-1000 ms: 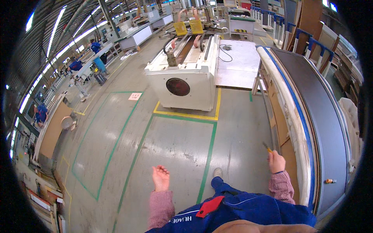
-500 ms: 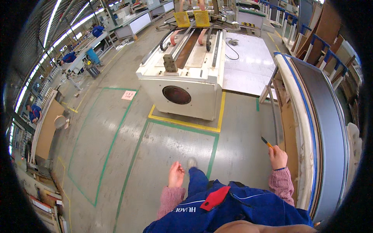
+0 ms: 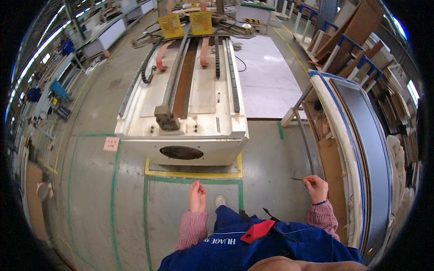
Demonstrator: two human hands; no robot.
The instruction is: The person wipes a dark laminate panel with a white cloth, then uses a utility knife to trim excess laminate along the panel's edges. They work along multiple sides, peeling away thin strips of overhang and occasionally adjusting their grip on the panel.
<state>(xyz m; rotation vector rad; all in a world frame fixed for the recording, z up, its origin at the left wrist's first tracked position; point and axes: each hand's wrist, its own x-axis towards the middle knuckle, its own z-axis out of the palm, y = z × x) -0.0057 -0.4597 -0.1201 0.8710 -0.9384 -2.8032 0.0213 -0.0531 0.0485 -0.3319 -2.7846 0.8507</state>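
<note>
My left hand hangs in front of me over the floor, its fingers loosely bent and apart from the thumb, with nothing visible in it. On the right, my right hand is closed around a slim tool with a yellow-orange handle and a dark, narrow end. That end points left. Its exact kind is too small to tell. The nearest thing to my right hand is a rack holding upright panels. Ahead stands a long white machine with a round dark vent in its front.
Yellow floor tape borders the machine's front, with green tape lines nearby. Pale sheets lie right of the machine. Blue-topped racks with boards stand far right. Workbenches line the far left, and a brown board the near left.
The machine is nearer and lower in view, and has shifted left. My left hand has risen slightly and moved left. The tool in my right hand has turned from slanting to nearly level.
</note>
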